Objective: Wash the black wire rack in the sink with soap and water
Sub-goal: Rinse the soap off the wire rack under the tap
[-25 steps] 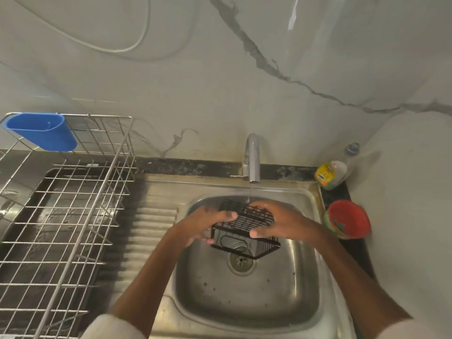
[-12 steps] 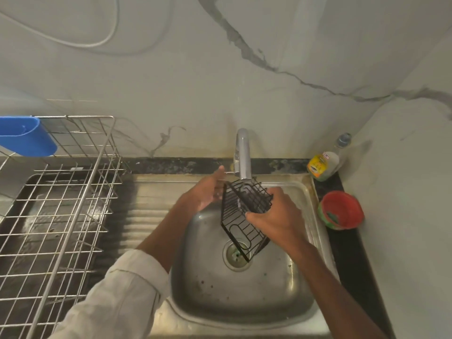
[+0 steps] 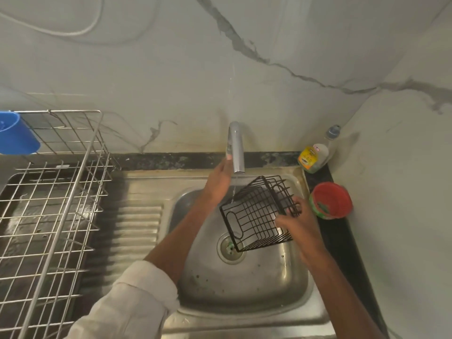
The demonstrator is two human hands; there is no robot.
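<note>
The black wire rack (image 3: 254,216) hangs tilted over the steel sink (image 3: 244,289), just above the drain (image 3: 230,248). My right hand (image 3: 298,222) grips its right side, fingers curled through the wires. My left hand (image 3: 219,182) is off the rack and stretched up to the tap (image 3: 236,148), with its fingertips touching the tap's left side near the base. A thin stream of water (image 3: 233,189) falls from the spout onto the rack's upper left corner.
A silver wire dish rack (image 3: 61,204) with a blue cup (image 3: 17,135) hooked on it stands at the left, beside the ribbed drainboard (image 3: 139,223). A soap bottle (image 3: 314,156) and a red bowl (image 3: 331,200) sit on the black counter at the right.
My left hand has let go of the rack and reached up to the tap. My right hand alone now holds the rack, swung to the right and tilted.
</note>
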